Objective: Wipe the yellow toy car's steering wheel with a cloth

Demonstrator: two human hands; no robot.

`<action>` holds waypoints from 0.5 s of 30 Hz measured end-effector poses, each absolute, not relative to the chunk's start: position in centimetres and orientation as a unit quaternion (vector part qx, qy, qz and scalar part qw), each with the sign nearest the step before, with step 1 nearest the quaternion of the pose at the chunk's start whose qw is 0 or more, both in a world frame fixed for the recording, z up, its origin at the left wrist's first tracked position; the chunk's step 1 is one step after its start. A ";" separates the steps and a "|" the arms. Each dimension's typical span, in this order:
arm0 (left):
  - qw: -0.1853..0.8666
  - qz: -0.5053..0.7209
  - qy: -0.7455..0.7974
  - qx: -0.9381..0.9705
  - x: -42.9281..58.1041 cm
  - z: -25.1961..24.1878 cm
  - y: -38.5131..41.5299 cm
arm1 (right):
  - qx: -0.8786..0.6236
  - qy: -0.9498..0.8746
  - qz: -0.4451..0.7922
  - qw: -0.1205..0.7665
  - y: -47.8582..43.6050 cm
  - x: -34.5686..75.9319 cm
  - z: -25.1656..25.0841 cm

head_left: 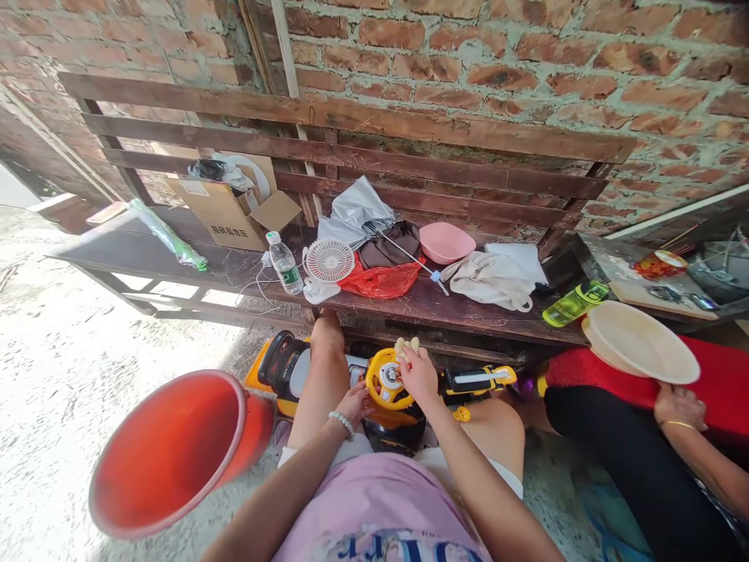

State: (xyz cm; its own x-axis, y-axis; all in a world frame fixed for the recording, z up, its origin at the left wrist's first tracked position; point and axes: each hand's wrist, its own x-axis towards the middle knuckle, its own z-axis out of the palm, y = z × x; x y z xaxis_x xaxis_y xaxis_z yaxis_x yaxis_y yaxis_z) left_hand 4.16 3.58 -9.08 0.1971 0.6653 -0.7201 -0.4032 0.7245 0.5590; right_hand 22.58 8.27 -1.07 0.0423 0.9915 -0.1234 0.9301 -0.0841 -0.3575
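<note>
Room above near side of steering wheel (389,377); bench (409,309) blocks ahead, red bucket (169,453) left, toy arm (477,379) right.

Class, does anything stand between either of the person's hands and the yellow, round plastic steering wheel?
Nothing visible stands between the left hand and the steering wheel. A pale, crumpled cloth appears to lie between the right hand and the wheel's far edge.

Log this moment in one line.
left hand: at left rim of yellow steering wheel | right hand: holding pale cloth at wheel's upper right | nearby: red bucket
</note>
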 end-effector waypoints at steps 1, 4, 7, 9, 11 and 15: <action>0.758 0.350 0.536 0.126 4.2 -9.3 3.7 | -0.699 -0.694 0.164 0.044 8.5 21.5 -1.0; 0.749 0.352 0.545 0.134 4.4 -9.7 4.0 | -0.643 -0.749 0.153 -0.038 7.1 19.0 -1.3; 0.754 0.349 0.540 0.134 4.5 -9.9 4.1 | -0.585 -0.793 0.157 -0.056 4.1 19.2 -1.7; 0.760 0.340 0.537 0.137 4.6 -9.8 4.0 | -0.547 -0.820 0.155 -0.069 2.7 20.1 -1.6; 0.760 0.329 0.542 0.142 4.6 -9.5 4.0 | -0.538 -0.826 0.153 -0.069 2.7 20.8 -1.2; 0.746 0.319 0.561 0.163 4.7 -9.0 3.8 | -0.537 -0.833 0.131 -0.022 5.7 19.6 -0.7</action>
State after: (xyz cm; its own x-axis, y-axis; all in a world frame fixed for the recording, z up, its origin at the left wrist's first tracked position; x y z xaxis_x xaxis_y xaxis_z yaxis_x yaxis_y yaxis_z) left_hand 4.73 3.80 -8.96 0.1670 0.6588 -0.7336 -0.2924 0.7436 0.6013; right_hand 19.63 5.67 -0.66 -0.4233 0.8886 -0.1766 0.9000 0.3899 -0.1950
